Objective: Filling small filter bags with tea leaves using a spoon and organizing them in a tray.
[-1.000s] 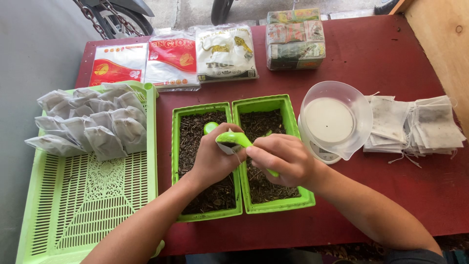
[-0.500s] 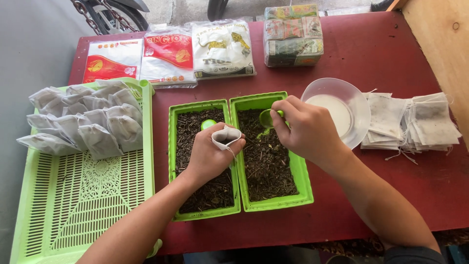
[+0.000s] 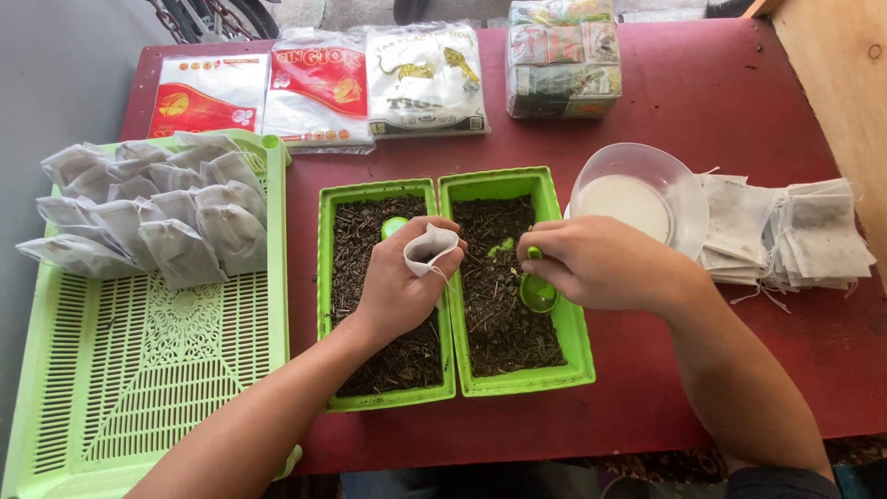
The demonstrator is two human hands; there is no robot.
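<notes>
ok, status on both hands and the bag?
Left hand holds small white bag open over the two green trays. Right hand grips green scoop, bowl down in right tray's dark loose material. Nothing between scoop and bag.

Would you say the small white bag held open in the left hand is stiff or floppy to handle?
The small white bag probably handles floppy and light: its mouth gapes only where the left hand pinches it. The filled bags on the green tray slump against one another, so it likely will not stand alone. Its thin fabric may tear if tugged.
</notes>
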